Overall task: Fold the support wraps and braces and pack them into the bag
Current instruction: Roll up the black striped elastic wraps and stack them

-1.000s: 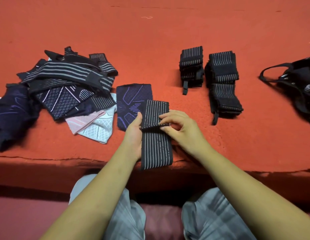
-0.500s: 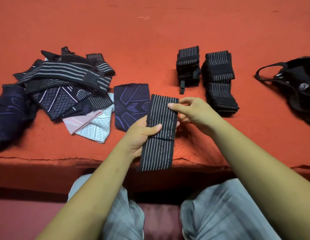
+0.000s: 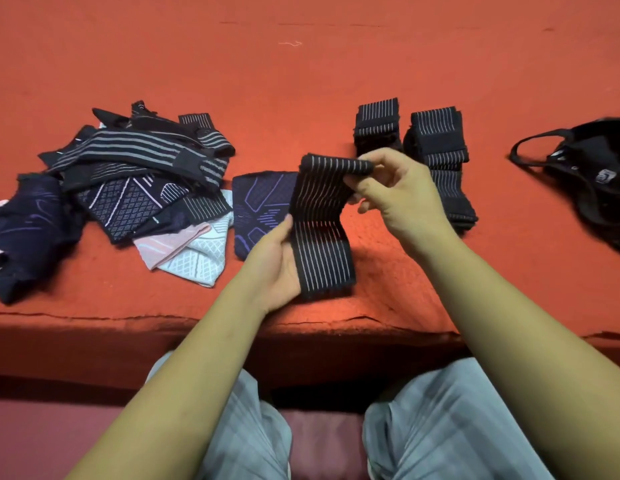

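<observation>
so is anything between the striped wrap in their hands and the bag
Yes: the longer folded stack lies on the red surface between the wrap and the bag; lifted over it, the way looks open.

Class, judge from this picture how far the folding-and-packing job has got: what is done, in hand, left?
Done: two folded stacks sit on the red surface. In hand: the left hand holds the striped wrap at its near end; the right hand pinches the far end. Left: the unfolded pile, the navy brace, and packing everything into the bag.
</observation>
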`<move>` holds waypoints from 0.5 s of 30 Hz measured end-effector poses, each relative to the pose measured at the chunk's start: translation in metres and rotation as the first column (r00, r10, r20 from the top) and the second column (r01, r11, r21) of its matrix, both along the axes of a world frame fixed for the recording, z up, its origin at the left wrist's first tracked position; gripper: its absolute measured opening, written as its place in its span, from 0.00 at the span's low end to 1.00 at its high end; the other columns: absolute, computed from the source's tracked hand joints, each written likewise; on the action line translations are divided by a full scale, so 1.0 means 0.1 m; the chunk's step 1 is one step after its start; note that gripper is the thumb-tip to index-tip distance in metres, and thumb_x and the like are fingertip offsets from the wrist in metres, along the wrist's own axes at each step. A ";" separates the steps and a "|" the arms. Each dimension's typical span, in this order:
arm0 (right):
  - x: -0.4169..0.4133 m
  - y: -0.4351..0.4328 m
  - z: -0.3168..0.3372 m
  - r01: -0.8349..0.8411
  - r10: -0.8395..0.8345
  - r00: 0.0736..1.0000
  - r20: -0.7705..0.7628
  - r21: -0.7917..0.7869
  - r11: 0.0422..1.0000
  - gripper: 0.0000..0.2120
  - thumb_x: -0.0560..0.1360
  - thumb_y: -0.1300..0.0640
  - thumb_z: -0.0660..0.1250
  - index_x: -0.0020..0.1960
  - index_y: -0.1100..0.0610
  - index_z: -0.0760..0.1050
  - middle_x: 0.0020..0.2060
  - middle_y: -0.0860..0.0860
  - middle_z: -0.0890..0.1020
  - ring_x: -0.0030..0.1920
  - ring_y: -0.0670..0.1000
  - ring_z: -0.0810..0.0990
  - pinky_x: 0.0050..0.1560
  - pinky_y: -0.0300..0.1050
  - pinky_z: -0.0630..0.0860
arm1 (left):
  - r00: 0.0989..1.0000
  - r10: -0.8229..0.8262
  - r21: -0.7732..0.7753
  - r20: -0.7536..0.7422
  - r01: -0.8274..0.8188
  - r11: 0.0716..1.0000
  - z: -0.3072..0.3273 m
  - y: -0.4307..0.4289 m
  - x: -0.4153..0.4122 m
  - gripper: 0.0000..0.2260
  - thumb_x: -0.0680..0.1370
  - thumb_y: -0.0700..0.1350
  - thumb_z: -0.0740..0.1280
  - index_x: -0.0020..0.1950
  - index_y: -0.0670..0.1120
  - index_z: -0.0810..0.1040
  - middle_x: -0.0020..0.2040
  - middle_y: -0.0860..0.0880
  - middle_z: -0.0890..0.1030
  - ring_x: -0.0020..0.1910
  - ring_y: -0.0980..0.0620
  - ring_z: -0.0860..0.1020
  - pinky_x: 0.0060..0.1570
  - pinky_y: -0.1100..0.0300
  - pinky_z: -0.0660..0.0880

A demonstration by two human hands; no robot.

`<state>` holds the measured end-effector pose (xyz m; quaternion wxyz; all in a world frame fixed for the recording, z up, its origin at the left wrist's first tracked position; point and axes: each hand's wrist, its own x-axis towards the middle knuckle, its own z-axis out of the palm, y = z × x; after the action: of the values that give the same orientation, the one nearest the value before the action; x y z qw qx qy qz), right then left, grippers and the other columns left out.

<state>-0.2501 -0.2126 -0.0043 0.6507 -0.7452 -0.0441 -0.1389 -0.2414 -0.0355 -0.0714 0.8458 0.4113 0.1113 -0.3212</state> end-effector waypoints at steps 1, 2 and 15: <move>-0.03 0.00 -0.07 -0.015 0.015 1.000 -0.009 0.005 1.000 0.07 0.75 0.68 0.70 0.47 0.57 0.77 0.35 0.52 0.81 0.37 0.50 0.81 0.37 0.45 0.76 | 0.999 0.039 -0.045 -0.015 -0.039 0.998 0.02 0.00 0.03 0.26 0.85 0.56 0.55 0.72 0.37 0.72 0.59 0.37 0.82 0.57 0.39 0.81 0.62 0.40 0.75; -0.06 0.00 -0.15 -0.029 0.029 0.999 -0.013 -0.001 1.000 0.09 0.75 0.70 0.70 0.47 0.56 0.78 0.38 0.54 0.82 0.41 0.51 0.82 0.41 0.45 0.78 | 0.998 0.064 -0.075 -0.022 -0.066 0.995 0.03 0.01 0.05 0.26 0.85 0.56 0.54 0.72 0.38 0.71 0.58 0.38 0.82 0.57 0.40 0.81 0.62 0.39 0.74; -0.43 0.07 -0.83 -0.116 0.094 0.992 -0.083 -0.327 0.938 0.19 0.69 0.64 0.71 0.52 0.42 0.79 0.66 0.52 0.75 0.67 0.44 0.74 0.67 0.40 0.70 | 0.994 0.083 -0.011 0.071 -0.083 0.997 -0.06 -0.06 0.00 0.13 0.82 0.36 0.58 0.64 0.35 0.75 0.55 0.36 0.82 0.50 0.42 0.83 0.53 0.46 0.81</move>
<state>-0.2931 -0.2052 -0.0874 0.5237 -0.8448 -0.0848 -0.0698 -0.2412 -0.0415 -0.0776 0.8635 0.4140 0.0969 -0.2714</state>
